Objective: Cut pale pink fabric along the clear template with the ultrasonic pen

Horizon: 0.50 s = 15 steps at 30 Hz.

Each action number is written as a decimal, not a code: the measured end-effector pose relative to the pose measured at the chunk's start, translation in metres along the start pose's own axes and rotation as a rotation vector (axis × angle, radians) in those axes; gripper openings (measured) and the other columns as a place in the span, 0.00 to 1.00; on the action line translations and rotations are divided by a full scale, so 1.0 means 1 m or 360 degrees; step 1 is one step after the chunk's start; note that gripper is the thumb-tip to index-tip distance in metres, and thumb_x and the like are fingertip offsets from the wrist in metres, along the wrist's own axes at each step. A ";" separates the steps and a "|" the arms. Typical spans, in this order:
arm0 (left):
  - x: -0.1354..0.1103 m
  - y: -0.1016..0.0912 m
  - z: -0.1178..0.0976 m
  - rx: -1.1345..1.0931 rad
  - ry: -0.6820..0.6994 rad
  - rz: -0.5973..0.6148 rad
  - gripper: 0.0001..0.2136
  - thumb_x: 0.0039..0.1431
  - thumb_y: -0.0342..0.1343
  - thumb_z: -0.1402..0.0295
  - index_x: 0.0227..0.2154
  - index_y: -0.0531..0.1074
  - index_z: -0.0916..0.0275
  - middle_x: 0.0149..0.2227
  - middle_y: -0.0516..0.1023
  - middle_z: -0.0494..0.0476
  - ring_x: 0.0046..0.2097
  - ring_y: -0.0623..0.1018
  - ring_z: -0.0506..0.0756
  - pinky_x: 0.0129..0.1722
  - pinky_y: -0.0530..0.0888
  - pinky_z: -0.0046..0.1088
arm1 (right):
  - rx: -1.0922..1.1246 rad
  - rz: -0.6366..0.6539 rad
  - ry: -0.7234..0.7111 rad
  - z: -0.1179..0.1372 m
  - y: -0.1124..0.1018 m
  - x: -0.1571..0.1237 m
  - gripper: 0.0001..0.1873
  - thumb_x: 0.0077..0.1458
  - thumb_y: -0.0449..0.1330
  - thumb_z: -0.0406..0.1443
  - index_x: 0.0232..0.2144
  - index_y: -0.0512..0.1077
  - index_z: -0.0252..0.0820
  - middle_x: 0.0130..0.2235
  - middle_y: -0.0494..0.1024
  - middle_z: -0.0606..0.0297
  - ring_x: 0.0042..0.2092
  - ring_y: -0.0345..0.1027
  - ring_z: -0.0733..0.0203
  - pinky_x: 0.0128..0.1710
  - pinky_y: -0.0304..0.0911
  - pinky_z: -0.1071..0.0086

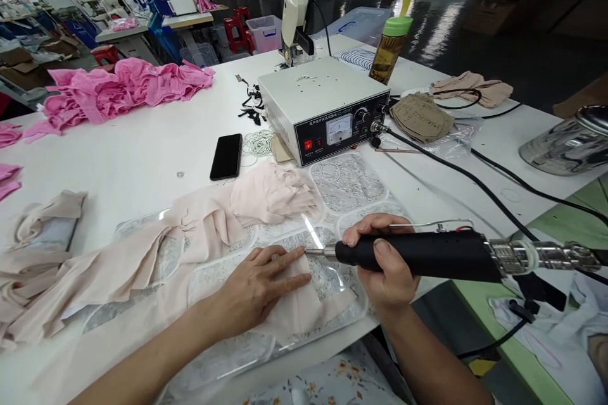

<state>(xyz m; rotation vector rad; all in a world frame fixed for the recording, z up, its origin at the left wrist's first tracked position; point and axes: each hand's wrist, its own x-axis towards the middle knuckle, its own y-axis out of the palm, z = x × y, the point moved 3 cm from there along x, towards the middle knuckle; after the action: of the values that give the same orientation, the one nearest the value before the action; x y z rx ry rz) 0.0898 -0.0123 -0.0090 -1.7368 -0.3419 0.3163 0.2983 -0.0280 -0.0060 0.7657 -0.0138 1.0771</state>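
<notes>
My right hand (386, 266) is closed around a black handheld tool (427, 254) whose thin metal tip (314, 252) points left. My left hand (256, 285) lies flat, fingers stretched out, pressing a pale pink fabric piece (304, 307) onto a clear plastic tray (346, 319) with patterned insets. The tool tip meets the fabric right beside my left fingertips. More pale pink fabric (199, 234) trails off to the left across the tray.
A white control box (327, 107) with a dial and knobs stands behind, cabled to the tool. A black phone (227, 156), white rings (259, 142), a pile of bright pink cloth (123, 88), a green-capped bottle (390, 47) and a metal pot (567, 142) sit around.
</notes>
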 end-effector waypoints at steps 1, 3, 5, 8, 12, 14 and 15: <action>0.000 0.000 0.001 -0.0004 0.0006 -0.0007 0.29 0.56 0.49 0.83 0.59 0.65 0.53 0.67 0.58 0.59 0.55 0.66 0.65 0.48 0.71 0.46 | 0.0000 -0.0005 -0.0005 0.000 0.001 0.000 0.06 0.52 0.59 0.36 0.35 0.70 0.45 0.31 0.69 0.69 0.27 0.68 0.65 0.30 0.67 0.64; 0.000 0.001 0.002 -0.0004 0.0008 -0.0007 0.29 0.56 0.49 0.83 0.59 0.65 0.53 0.67 0.57 0.59 0.55 0.66 0.65 0.48 0.71 0.46 | 0.0000 -0.0011 -0.0009 0.000 0.002 0.000 0.06 0.52 0.59 0.36 0.35 0.70 0.44 0.31 0.69 0.69 0.27 0.68 0.65 0.30 0.67 0.65; 0.000 0.002 0.002 0.0001 0.0001 0.0001 0.30 0.55 0.49 0.83 0.59 0.65 0.53 0.67 0.57 0.59 0.55 0.66 0.65 0.48 0.71 0.46 | 0.0004 -0.0011 -0.0008 0.000 0.001 0.000 0.05 0.53 0.59 0.36 0.35 0.70 0.44 0.31 0.69 0.69 0.27 0.68 0.65 0.30 0.67 0.65; 0.000 0.001 0.000 0.0005 -0.0017 0.0011 0.30 0.55 0.50 0.83 0.59 0.65 0.52 0.67 0.57 0.58 0.55 0.66 0.65 0.47 0.71 0.46 | 0.0015 -0.0003 -0.0004 0.000 0.000 0.000 0.05 0.53 0.59 0.36 0.35 0.70 0.44 0.32 0.70 0.69 0.27 0.68 0.65 0.30 0.67 0.64; 0.000 0.001 -0.002 0.0017 -0.0034 -0.0001 0.29 0.56 0.50 0.82 0.59 0.65 0.52 0.67 0.57 0.57 0.55 0.66 0.64 0.48 0.71 0.45 | 0.0025 -0.0003 0.0002 -0.001 0.001 0.000 0.05 0.52 0.59 0.35 0.35 0.71 0.44 0.32 0.70 0.69 0.28 0.68 0.65 0.30 0.67 0.64; 0.000 0.001 -0.002 0.0031 -0.0036 -0.0016 0.29 0.57 0.51 0.82 0.59 0.65 0.51 0.67 0.57 0.57 0.55 0.67 0.64 0.48 0.71 0.43 | 0.0033 -0.0010 0.0006 -0.001 0.001 0.000 0.05 0.52 0.59 0.35 0.35 0.71 0.44 0.32 0.70 0.69 0.27 0.68 0.65 0.30 0.67 0.64; 0.000 0.001 -0.002 0.0035 -0.0036 -0.0019 0.28 0.58 0.51 0.81 0.59 0.65 0.51 0.67 0.57 0.56 0.55 0.67 0.63 0.48 0.71 0.43 | 0.0039 -0.0014 0.0010 -0.001 0.001 0.000 0.06 0.52 0.59 0.35 0.35 0.71 0.44 0.32 0.70 0.69 0.27 0.68 0.65 0.30 0.67 0.64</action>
<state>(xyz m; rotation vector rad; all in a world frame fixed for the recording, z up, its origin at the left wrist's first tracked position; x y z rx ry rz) 0.0904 -0.0139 -0.0093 -1.7100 -0.3639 0.3301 0.2970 -0.0269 -0.0065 0.7838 0.0081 1.0733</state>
